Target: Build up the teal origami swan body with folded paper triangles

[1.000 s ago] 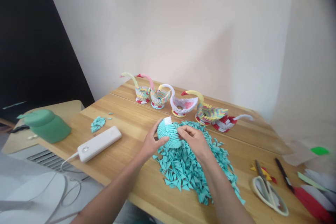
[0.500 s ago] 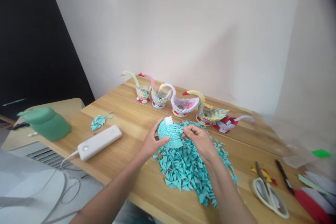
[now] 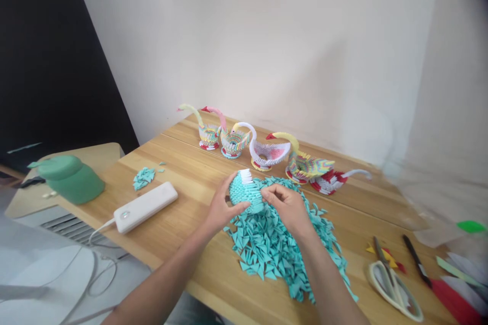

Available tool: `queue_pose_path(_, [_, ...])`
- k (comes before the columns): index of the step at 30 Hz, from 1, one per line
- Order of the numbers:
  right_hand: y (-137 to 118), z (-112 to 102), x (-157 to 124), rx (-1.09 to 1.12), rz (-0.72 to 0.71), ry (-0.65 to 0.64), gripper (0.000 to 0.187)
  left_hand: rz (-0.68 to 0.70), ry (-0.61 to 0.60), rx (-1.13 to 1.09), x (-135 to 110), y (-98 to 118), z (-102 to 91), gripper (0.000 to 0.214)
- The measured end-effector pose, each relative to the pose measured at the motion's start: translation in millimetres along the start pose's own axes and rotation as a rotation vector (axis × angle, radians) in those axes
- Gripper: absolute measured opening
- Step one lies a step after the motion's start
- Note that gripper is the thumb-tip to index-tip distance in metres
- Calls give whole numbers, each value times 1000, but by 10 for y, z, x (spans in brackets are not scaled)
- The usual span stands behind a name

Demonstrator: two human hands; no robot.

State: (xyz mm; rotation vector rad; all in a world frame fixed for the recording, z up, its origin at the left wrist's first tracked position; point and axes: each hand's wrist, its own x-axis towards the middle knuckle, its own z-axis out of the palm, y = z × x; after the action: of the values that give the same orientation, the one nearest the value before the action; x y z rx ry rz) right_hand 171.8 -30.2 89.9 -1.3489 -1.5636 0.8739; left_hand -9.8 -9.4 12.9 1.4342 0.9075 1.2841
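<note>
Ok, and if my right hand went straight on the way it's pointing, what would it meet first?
The turquoise model held in your left hand. Your right hand has its fingertips right at the model's edge, seemingly touching, though depth is hard to judge here.

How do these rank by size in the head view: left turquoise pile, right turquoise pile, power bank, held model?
1. Right pile
2. Power bank, held model: unsure, the latter partly covered
3. Left pile
</note>
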Motion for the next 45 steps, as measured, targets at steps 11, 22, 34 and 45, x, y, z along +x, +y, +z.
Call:
queue_pose_path(11, [-31, 220, -112, -170, -159, 78, 15, 55, 121, -92, 22, -2, 13, 73])
queue_pose_path(22, [17, 189, -58, 50, -63, 77, 22, 66, 186, -157, 28, 25, 18, 69])
queue_pose_path(34, [91, 220, -7, 302, 119, 31, 35, 62, 229, -141, 39, 60, -12, 66])
queue_pose_path(45, [195, 305, -1, 389, 155, 45, 36, 55, 211, -109, 33, 95, -10, 68])
